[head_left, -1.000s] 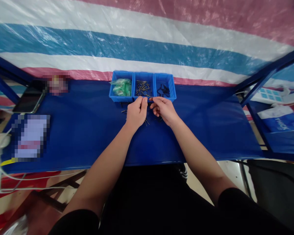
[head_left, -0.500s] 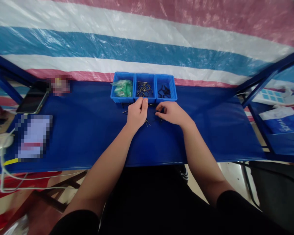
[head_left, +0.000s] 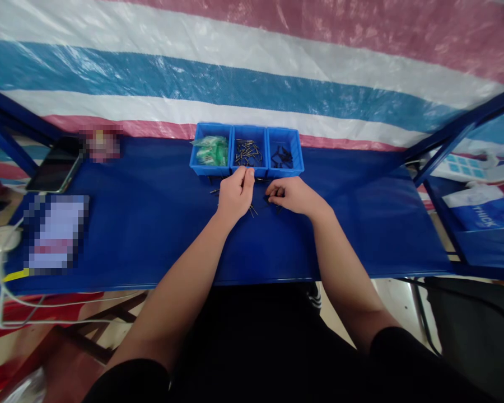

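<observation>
Three joined blue bins stand at the back of the blue table. Green-and-white plastic packets [head_left: 211, 152] fill the left bin, brass-coloured screws [head_left: 247, 150] lie in the middle one, and black pieces [head_left: 282, 158] are in the right one. My left hand [head_left: 236, 191] is closed just in front of the middle bin; what its fingers grip is hidden. Several thin screws [head_left: 252, 210] lie on the table beside it. In front of the right bin, my right hand [head_left: 292, 195] has its fingers curled together near small dark pieces on the table; whatever they pinch is too small to name.
A phone [head_left: 56, 165] lies at the back left, near a blurred-out flat item [head_left: 55, 232] and a white round device [head_left: 0, 240] with cables. Blue frame bars [head_left: 466, 134] and a THICK-marked bag [head_left: 481, 207] are at the right.
The fingers of my right hand have drawn closer together, and the hand has moved slightly down. My left hand has barely moved.
</observation>
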The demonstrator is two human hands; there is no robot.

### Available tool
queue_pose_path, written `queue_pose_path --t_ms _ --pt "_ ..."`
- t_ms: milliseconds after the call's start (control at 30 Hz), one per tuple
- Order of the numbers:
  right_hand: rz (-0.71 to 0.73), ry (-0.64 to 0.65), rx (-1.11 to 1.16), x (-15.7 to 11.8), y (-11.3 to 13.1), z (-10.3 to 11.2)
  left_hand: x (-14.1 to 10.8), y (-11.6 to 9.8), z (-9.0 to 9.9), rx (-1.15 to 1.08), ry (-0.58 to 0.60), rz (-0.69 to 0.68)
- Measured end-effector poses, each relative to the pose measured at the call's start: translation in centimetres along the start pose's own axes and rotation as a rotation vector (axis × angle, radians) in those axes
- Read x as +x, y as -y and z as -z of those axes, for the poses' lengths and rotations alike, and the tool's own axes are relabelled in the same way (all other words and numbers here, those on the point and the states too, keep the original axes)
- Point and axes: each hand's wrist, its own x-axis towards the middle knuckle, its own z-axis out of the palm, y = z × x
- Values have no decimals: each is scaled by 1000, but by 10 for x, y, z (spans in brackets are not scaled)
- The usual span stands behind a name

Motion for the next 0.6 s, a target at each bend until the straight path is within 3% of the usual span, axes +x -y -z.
queue_pose_path --t_ms 267,433,600 --pt "113 -88 -166 9 12 -23 0 1 -1 19 -3 -13" --pt "131 -116 -156 9 17 -29 0 1 -1 32 4 -18" --pt "172 -311 -11 9 20 -29 1 -1 0 17 8 -27"
